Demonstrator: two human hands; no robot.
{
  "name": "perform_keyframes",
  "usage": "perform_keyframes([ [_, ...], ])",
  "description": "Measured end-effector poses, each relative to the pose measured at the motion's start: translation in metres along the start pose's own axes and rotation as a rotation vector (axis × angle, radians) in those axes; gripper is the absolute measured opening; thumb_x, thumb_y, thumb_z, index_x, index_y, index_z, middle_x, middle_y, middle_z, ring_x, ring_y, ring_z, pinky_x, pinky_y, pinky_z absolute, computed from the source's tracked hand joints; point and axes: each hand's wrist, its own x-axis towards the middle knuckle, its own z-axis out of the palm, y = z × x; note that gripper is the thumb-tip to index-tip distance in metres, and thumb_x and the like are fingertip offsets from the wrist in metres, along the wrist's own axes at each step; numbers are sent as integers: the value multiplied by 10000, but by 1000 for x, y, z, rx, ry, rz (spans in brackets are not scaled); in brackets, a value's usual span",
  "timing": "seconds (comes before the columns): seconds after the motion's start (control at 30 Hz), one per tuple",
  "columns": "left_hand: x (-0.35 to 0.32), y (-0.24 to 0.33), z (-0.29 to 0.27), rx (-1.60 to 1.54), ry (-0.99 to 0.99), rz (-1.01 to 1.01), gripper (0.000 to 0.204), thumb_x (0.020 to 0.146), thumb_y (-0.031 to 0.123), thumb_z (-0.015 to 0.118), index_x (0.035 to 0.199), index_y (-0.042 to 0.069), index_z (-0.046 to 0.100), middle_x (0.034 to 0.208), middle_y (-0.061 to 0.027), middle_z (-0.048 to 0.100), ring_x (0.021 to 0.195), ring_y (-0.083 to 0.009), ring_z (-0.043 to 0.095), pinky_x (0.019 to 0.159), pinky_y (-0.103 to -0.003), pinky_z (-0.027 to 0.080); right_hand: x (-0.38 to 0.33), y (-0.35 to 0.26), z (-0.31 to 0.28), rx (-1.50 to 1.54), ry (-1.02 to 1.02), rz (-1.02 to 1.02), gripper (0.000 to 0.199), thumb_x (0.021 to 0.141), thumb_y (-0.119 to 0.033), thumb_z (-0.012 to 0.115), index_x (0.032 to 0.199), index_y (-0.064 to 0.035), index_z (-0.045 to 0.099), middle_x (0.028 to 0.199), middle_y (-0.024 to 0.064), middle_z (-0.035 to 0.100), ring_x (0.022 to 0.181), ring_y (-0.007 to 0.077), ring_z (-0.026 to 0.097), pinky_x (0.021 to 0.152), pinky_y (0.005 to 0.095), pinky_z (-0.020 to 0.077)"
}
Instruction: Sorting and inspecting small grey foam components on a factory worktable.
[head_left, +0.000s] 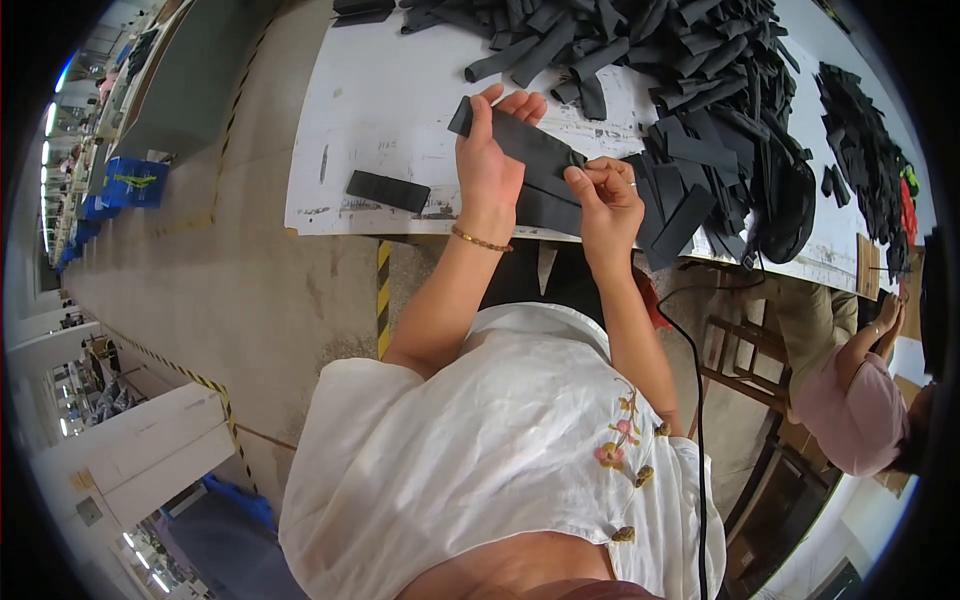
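Head view looks down on a long white desk (pixel 390 90) that fills the upper half, its surface scuffed with dark marks. Across its 12 to 2 o'clock area spreads a big heap of black strips (pixel 690 90), flat and folded pieces lying over one another, with a second, smaller black pile (pixel 865 150) at 2 o'clock near the desk's far edge. Below the desk, grey floor (pixel 260 300) runs down to 8 o'clock, crossed by yellow-and-black tape. At 4 o'clock another person in a pink sleeve (pixel 850 410) works with raised hands, well apart from the wearer.

Just above centre, the left hand (pixel 490 165) is closed around a long black strip (pixel 525 145), thumb on top and fingers curled behind it, holding it tilted over the desk edge. The right hand (pixel 605 195), at 1 o'clock from centre, pinches the strip's lower right end between thumb and fingertips, mostly closed. A gold bracelet (pixel 480 240) circles the left wrist. At 10 o'clock from the hands, one single black piece (pixel 388 190) lies flat on the desk, apart from the heap.
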Motion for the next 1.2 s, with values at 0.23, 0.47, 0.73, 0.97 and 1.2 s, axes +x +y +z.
perform_keyframes([
  [0.23, -5, 0, -1, 139, -56, 81, 349, 1002, 320, 504, 1098, -10, 560, 913, -157, 665, 893, -299, 660, 917, -432, 514, 15, -15, -19, 173, -36, 374, 105, 851, -111, 720, 897, -26, 682, 761, -20, 627, 690, 63, 524, 629, 210, 423],
  [0.47, -4, 4, -1, 166, -32, 122, 346, 1009, 324, 486, 1094, -6, 547, 895, -165, 668, 879, -292, 653, 923, -431, 501, 19, 0, -13, -99, -98, 296, 177, 871, -174, 698, 853, 1, 677, 749, 3, 621, 643, 63, 496, 562, 231, 394],
  [0.73, 17, 25, 0, 104, -142, 188, 340, 1005, 310, 485, 1114, -8, 535, 965, -139, 610, 957, -282, 600, 1012, -470, 459, 22, -23, -19, 271, -149, 328, 350, 953, -225, 601, 1182, 33, 542, 936, 79, 635, 816, 148, 644, 729, 282, 525],
  [0.97, 8, 12, 3, 57, -82, 25, 388, 954, 374, 583, 1119, 28, 526, 984, -134, 638, 908, -273, 623, 861, -431, 530, 7, -16, 6, -103, -180, 7, 176, 868, 41, 617, 1033, 12, 669, 870, 112, 701, 790, 165, 690, 646, 274, 545],
  [1.2, -4, 12, -22, 274, 159, -175, 305, 856, 263, 745, 923, 26, 565, 861, -57, 618, 749, -165, 586, 693, -279, 527, 19, -4, -14, -518, -96, -715, 382, 731, 121, 646, 1067, -59, 682, 978, 118, 683, 801, 284, 678, 664, 335, 556],
])
